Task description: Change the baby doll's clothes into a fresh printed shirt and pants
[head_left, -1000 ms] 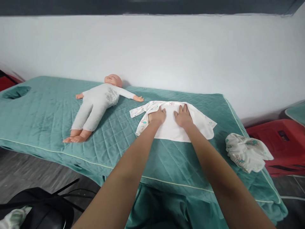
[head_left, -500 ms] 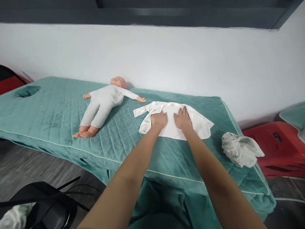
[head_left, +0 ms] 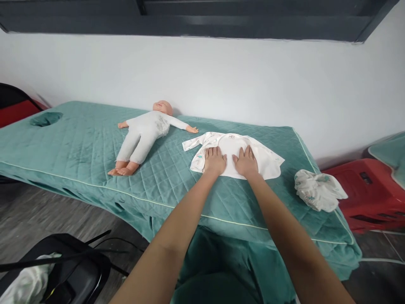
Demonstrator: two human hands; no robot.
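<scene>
A small white baby shirt [head_left: 232,145] with a faint print lies spread on the green quilted bed cover [head_left: 171,181], its front opened out. My left hand [head_left: 215,161] rests flat on the left part of the shirt, fingers stretched out. On the right part, my right hand [head_left: 246,162] also presses flat with its fingers apart. Left of the shirt, a baby doll [head_left: 142,128] with a white cloth body lies on its back, arms spread, one hand close to the shirt's sleeve.
A crumpled white printed cloth [head_left: 318,190] sits at the bed's right end, beside a red plastic stool [head_left: 370,190]. At lower left stands a black chair [head_left: 91,270] with a pale cloth [head_left: 30,280] on it. A face hole [head_left: 46,119] shows at the bed's left end. Behind is a white wall [head_left: 202,76].
Both hands have slid slightly down over the shirt toward me, still flat. The view has shifted a little; the doll and crumpled cloth lie as before.
</scene>
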